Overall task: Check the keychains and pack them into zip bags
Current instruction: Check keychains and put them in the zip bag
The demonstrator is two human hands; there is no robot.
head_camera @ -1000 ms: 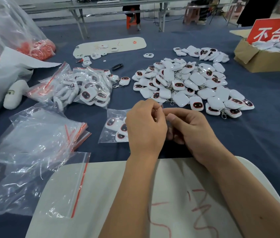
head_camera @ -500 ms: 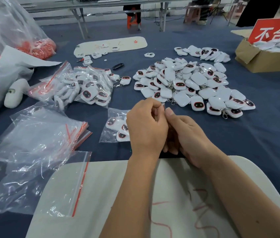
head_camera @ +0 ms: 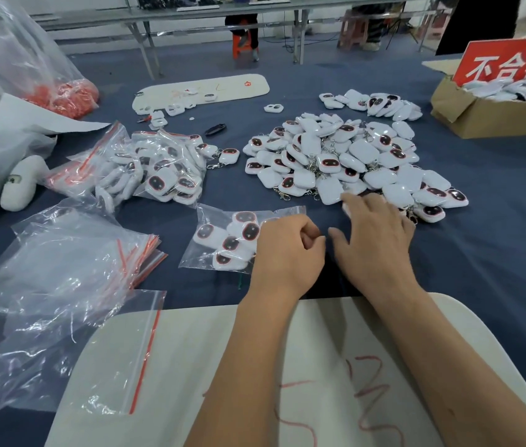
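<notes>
Keychains: loose white heap (head_camera: 345, 159) on the blue tabletop (head_camera: 497, 253), just beyond the right hand; a smaller cluster sits farther back.
Bag in work: small zip bag (head_camera: 223, 243) holding a few keychains, lying flat beside the left hand, its right edge hidden under it.
Left hand (head_camera: 287, 253): fingers curled, grip pressed together at the bag's edge; cannot tell whether it pinches the plastic.
Right hand (head_camera: 374, 233): grip spread, fingers straight, tips touching the near edge of the heap, nothing held.
Step, judged: reaching for the next piece to check.
Filled bags: pile (head_camera: 158, 169) at left, well apart from the hands.
Empty bags: stack (head_camera: 71, 262) at near left.
Reject box: cardboard box (head_camera: 481, 117) with a red sign, far right.
Risk: metal clasps in the heap look tangled; lifting one could drag neighbours along.
Risk: bag mouth may be unsealed; a nudge from the left hand could spill pieces.
</notes>
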